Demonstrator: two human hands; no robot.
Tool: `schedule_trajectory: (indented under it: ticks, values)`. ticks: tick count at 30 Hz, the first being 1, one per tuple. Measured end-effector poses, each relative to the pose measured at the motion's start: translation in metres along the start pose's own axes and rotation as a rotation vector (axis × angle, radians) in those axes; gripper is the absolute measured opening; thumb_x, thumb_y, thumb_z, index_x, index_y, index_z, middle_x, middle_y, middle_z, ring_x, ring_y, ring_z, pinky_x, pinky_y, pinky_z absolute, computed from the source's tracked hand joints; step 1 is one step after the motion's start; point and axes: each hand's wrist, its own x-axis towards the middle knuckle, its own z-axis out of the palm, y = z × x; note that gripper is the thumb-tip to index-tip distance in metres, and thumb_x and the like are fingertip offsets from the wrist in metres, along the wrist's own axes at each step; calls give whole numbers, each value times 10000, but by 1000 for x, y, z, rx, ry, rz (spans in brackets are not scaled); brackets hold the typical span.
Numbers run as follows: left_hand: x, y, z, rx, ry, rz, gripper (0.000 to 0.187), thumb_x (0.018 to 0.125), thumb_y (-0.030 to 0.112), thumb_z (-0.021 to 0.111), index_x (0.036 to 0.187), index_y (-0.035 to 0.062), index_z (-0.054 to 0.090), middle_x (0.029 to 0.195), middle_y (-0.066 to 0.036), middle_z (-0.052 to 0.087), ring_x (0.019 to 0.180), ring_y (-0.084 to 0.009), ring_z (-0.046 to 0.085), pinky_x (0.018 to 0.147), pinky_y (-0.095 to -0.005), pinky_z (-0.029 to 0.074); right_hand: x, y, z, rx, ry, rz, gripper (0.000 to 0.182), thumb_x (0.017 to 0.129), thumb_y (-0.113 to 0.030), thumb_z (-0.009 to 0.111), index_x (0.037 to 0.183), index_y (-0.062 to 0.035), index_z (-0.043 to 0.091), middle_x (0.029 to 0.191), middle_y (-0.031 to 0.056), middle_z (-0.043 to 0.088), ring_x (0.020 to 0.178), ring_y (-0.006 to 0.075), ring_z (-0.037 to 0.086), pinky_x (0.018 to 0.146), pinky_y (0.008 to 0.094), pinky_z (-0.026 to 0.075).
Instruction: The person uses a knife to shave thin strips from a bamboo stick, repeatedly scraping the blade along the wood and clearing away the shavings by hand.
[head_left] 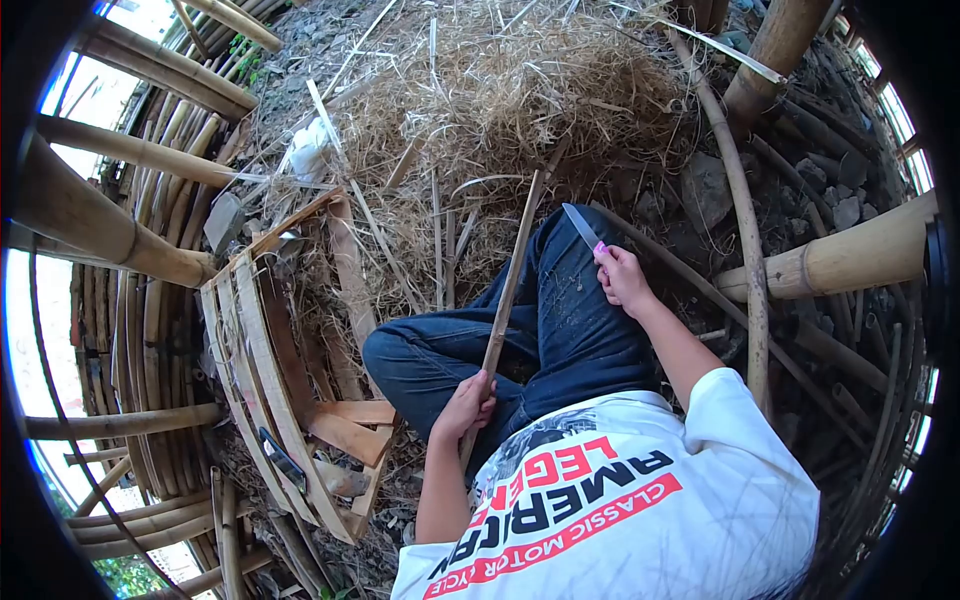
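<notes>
My left hand (468, 405) is closed around the lower part of a long bamboo strip (513, 270). The strip slants up and away from my lap, its far end reaching the pile of shavings. In my right hand (622, 277) is a knife (582, 226), gripped by its pink handle. Its blade points up and to the left, over my right knee, apart from the strip. Beneath both hands are my crossed legs in dark jeans (590, 330), dusted with small bits. The fingers of my right hand hide most of the knife's handle.
A heap of dry shavings (560, 90) lies ahead. At left stands a wooden slatted crate (262, 340) with a dark object (283, 458) on its slats. Thick bamboo poles (840, 255) jut in from both sides. Stones (706, 190) and a white bag (309, 148) lie on the ground.
</notes>
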Motion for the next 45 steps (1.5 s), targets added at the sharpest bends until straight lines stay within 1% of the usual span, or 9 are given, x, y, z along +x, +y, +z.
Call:
schedule_trajectory:
  ticks: [17,20,22,26,30,31,32,35,45]
  values:
    - [4,-3,7,97,43,-12,310,1037,396,370,881,138,437,650,51,354,487,-53,310,402,-209,261,1,2,-2,-24,-8,-7,213,950,-295,550,831,-124,505,575,-26,438,361,43,317,331,226,203]
    - [-1,-4,17,211,81,33,318,1042,353,371,869,100,453,660,19,396,526,-93,371,452,-252,322,-8,0,-4,3,-15,-29,249,966,-322,514,825,-117,498,572,-21,437,389,49,343,348,228,231]
    - [-10,-8,30,603,185,351,332,1043,307,369,858,49,467,677,-29,442,603,-139,424,553,-301,375,-23,2,0,-101,-83,-232,278,989,-327,467,841,-95,502,584,-17,434,468,59,406,419,230,314]
    - [-51,2,54,663,67,267,352,1039,277,371,880,-13,492,722,-132,516,668,-228,467,655,-352,417,-52,14,-2,-257,-47,-460,310,1020,-320,424,891,-50,508,621,-14,447,584,82,462,547,240,379]
    - [-67,-2,54,747,68,161,374,1032,280,382,897,-41,518,729,-177,551,670,-270,510,681,-380,431,-73,23,-8,-517,-20,-358,376,994,-334,488,830,-4,564,646,52,557,604,103,514,569,272,417]
    - [-70,-1,54,736,75,131,389,1031,285,387,891,-49,529,724,-182,561,663,-267,501,678,-381,430,-78,22,-5,-549,-34,-382,411,974,-356,521,781,-2,595,663,118,625,602,200,609,574,336,459]
    - [-73,-2,55,715,104,115,395,1031,284,390,871,-49,530,711,-176,551,661,-255,494,673,-379,428,-81,24,-4,-547,-35,-368,411,974,-356,521,781,-2,595,663,118,625,602,200,609,574,336,459]
    - [-78,7,60,734,125,58,403,1032,286,391,857,-51,528,698,-171,539,660,-248,489,673,-375,427,-84,35,1,-883,75,-531,437,957,-414,530,751,-33,589,642,186,625,656,402,630,561,476,485]
    - [-79,11,75,659,157,-45,423,1041,304,385,882,-61,530,702,-137,530,678,-200,468,694,-341,429,-78,34,1,-1099,25,-534,429,965,-417,515,740,-57,576,617,206,620,590,393,633,533,469,511]
